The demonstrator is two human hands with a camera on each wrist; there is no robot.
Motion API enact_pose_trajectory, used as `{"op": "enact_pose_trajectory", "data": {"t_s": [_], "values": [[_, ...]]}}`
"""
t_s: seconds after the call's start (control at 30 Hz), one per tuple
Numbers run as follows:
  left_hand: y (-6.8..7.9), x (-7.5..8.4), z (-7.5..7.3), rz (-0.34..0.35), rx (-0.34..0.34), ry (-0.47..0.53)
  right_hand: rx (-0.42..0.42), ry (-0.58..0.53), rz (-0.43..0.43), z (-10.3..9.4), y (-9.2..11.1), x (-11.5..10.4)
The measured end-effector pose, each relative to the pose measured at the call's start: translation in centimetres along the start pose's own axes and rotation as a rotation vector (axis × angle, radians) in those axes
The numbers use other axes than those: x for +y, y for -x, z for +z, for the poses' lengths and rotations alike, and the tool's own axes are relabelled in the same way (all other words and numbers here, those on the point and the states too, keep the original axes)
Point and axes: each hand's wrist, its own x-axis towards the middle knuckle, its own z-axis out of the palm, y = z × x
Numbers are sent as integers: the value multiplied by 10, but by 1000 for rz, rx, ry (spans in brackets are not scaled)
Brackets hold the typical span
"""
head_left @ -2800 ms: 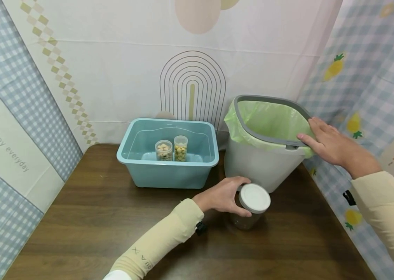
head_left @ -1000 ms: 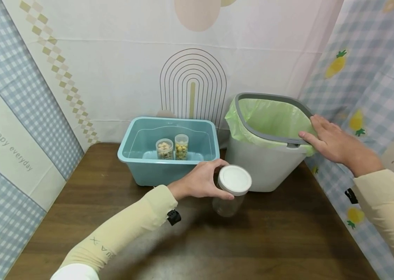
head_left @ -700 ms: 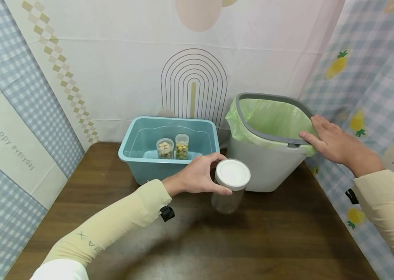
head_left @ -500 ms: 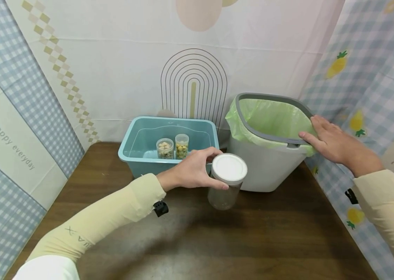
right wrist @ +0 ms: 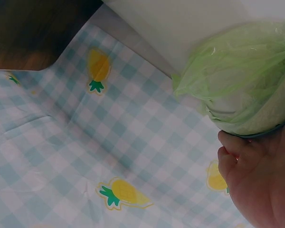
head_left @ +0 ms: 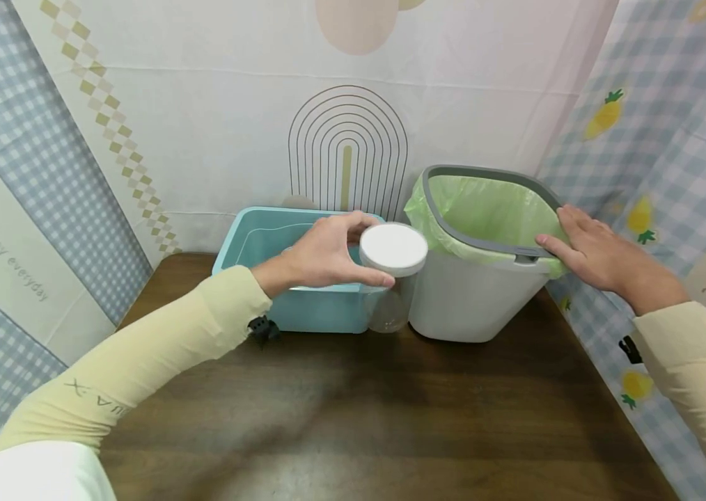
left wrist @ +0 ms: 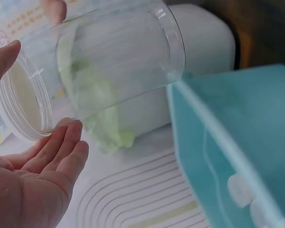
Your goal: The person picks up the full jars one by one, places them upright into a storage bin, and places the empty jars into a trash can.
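My left hand (head_left: 328,254) grips a clear plastic jar (head_left: 387,313) just below its white lid. The jar is held upright above the table, at the front right corner of the blue basin (head_left: 322,313), and looks empty through its wall. In the left wrist view, thumb and fingers spread around the lid end. My right hand (head_left: 603,254) holds the grey rim of the trash bin (head_left: 453,299), thumb and fingers over its right corner. Two small tubs (left wrist: 240,190) stand in the basin, mostly hidden behind my left hand in the head view.
A light green bag (head_left: 478,205) lines the bin, its edge folded over the rim. The dark wooden table (head_left: 353,417) ends at a checked cloth (right wrist: 147,104) on the right. A white cloth (head_left: 221,139) with a rainbow print hangs behind.
My left hand has lifted the jar from the table in front of the bin and carried it up and left toward the basin. The right hand has stayed on the bin rim.
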Motion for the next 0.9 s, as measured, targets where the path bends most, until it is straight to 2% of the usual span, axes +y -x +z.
{"op": "enact_pose_trajectory", "data": {"t_s": [0.23,0.37,0.6,0.9], "values": [[-14,20,-29,-23,-2,17,1,-4,-7,0,0,0],[-23,32,-43,-12,4,22,1,0,-5,0,1,0],[-42,53,-61,22,41,-43,1,2,-3,0,2,1],[-63,77,-79,-1,89,-125,7,11,-7,1,3,3]]}}
